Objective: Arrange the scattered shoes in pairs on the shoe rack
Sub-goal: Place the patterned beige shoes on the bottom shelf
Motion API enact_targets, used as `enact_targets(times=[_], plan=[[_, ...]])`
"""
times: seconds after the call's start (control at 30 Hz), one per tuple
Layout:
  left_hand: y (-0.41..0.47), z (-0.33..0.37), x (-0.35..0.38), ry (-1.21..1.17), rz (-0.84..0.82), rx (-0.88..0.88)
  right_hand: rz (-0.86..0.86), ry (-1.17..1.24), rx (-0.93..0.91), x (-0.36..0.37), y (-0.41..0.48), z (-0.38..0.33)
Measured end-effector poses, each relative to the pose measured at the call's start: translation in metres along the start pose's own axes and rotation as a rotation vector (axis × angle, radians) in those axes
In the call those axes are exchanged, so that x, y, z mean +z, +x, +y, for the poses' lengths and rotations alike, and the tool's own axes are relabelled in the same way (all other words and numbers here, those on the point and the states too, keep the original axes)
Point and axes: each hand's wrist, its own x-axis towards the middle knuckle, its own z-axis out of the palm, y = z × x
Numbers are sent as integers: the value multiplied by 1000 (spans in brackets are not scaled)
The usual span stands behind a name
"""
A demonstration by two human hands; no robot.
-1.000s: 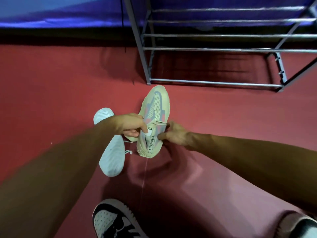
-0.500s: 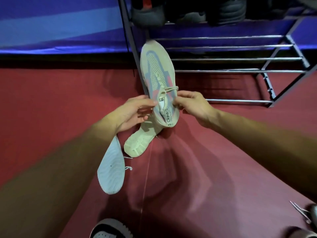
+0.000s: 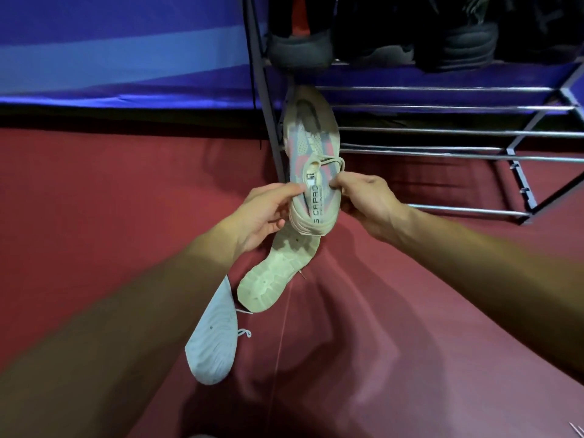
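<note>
Upper right: shoe rack, middle bars open; dark shoes fill the shelf above. Its left post stands just beside the toe of the sneaker. Centre and lower left: a beige shoe and a white shoe lie sole-up on the floor, bare at far left.

text: "CAPRO" in dark capitals, preceded by a character like "S" or "5" | on: heel strip of the beige sneaker, running lengthwise | finer print beside it: too small to read | tongue tag: dark mark, illegible
</note>
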Motion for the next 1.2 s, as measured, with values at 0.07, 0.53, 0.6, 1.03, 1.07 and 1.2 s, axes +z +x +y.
enact_targets(times=[0.07, 0.53, 0.6, 1.03, 1.07, 1.2], plan=[[7, 7, 0, -55, -3, 42, 1, 46, -14, 4, 9, -8], [51, 35, 10, -301, 299, 49, 62, 83, -126, 29, 61, -42], [56, 40, 12, -329, 322, 56, 60, 51, -168, 29, 61, -41], [52, 35, 15, -196, 308, -45, 83, -112, -163, 22, 52, -21], [48, 32, 14, -162, 313, -45, 71, -150, -142, 22, 47, -15], [27, 9, 10, 139, 288, -13, -20, -318, -33, 27, 24, 9]])
